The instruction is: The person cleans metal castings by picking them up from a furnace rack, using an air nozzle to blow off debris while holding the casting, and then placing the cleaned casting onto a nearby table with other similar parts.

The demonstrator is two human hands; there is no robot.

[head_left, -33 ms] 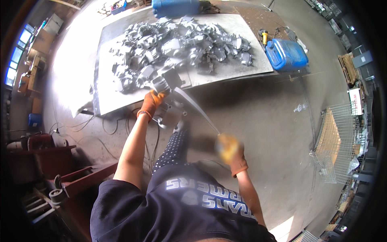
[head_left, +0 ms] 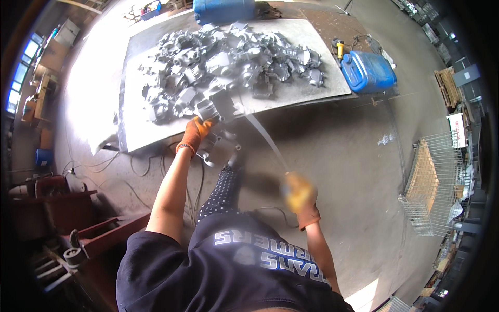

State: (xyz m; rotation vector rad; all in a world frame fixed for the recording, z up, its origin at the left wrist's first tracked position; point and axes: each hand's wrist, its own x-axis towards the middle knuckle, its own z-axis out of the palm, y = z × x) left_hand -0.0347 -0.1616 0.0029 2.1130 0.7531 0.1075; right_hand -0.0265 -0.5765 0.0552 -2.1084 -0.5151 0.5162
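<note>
My left hand, in an orange glove, is closed around a grey metal casting with a round housing, a flat plate and several lugs. It holds the casting in front of the table's near edge. To the right and nearer my body, my gloved right hand is smeared by motion but wraps the end of a long flat file. The file looks thin, pale and bent in the picture. Its far tip is beside the casting's plate; I cannot tell whether they touch. A big heap of similar castings covers the table.
The pale sheet-topped table stands ahead. A blue jerrycan lies at its right end near a yellow-handled tool; another blue container is behind. A wire cage stands right, red machinery left. Cables trail underneath.
The file's tip has swung right, away from the casting's round housing. My right hand has shifted slightly right and down. My left hand and the casting hold nearly the same place.
</note>
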